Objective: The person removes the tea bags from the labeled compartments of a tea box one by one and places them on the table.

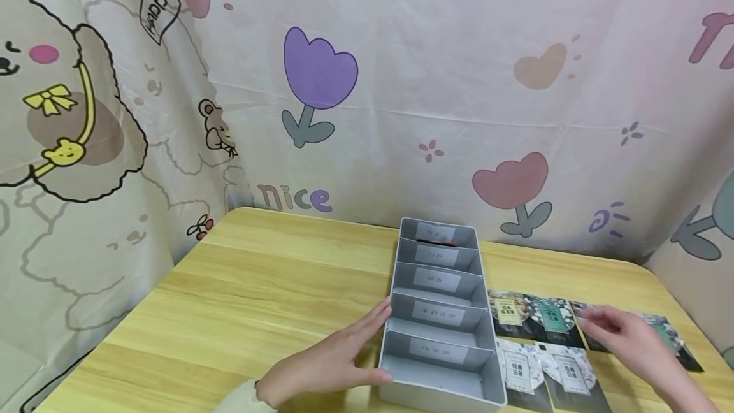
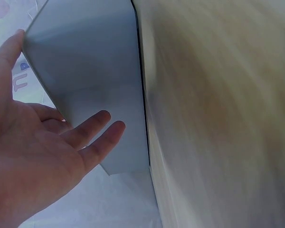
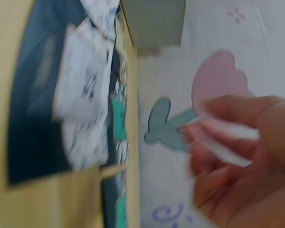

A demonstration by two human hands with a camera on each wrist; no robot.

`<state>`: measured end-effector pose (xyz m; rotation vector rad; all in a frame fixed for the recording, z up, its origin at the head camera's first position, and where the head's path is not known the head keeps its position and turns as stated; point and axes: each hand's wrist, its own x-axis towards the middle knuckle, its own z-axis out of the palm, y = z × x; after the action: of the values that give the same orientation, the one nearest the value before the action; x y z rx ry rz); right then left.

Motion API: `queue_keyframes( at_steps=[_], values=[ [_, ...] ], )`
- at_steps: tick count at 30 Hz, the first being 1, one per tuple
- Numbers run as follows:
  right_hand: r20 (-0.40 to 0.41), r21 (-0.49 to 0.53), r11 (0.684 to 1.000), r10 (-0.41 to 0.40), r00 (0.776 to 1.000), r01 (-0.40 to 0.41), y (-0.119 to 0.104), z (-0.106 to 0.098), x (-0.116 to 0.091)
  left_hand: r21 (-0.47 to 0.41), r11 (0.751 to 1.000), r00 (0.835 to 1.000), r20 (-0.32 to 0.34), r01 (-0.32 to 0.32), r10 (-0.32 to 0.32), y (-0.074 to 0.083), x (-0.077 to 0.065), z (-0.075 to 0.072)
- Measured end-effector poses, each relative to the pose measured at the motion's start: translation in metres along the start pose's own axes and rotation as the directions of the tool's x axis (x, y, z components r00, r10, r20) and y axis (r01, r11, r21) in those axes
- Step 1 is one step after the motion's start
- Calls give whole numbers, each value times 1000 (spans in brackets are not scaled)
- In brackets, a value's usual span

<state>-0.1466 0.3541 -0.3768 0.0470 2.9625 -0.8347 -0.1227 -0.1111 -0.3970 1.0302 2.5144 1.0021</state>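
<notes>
Left hand (image 1: 327, 365), fingers apart, touches the grey divided box (image 1: 427, 371) on its right, long axis pointing forward, while the teal-labelled packet (image 1: 554, 318) lies just left of the nearer right hand (image 1: 624, 340) (fingers loosely bent, apparently empty).

We wear a plain, cream-coloured sleeve (image 1: 243, 399) on the left arm, a thin dark line marking its end at the wrist. Our left hand (image 1: 327, 362) and right hand (image 1: 627, 340) are bare, as is the visible right forearm (image 1: 681, 387).
</notes>
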Motion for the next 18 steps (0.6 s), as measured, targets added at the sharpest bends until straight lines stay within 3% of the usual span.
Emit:
queue_keyframes(
  at_steps=[2,4,7,12,18],
  values=[
    [-76,14,995,-93,993,94,-21,0,5,3,1000,1000,-2,1,-1,-1,-1,0],
    [-149,-3,978,-208,967,209,-43,1,13,3,1000,1000,-6,5,-5,-2,-2,0],
    [-176,-10,932,-357,917,361,-76,1,30,3,1000,1000,-13,8,-8,-2,-4,-1],
    [-117,5,865,-498,859,502,-122,11,67,-9,1000,1000,-9,2,-2,-2,-3,-1],
    [8,-39,824,-565,825,565,-146,29,109,1,1000,1000,-2,-13,13,-1,0,-1]
  ],
)
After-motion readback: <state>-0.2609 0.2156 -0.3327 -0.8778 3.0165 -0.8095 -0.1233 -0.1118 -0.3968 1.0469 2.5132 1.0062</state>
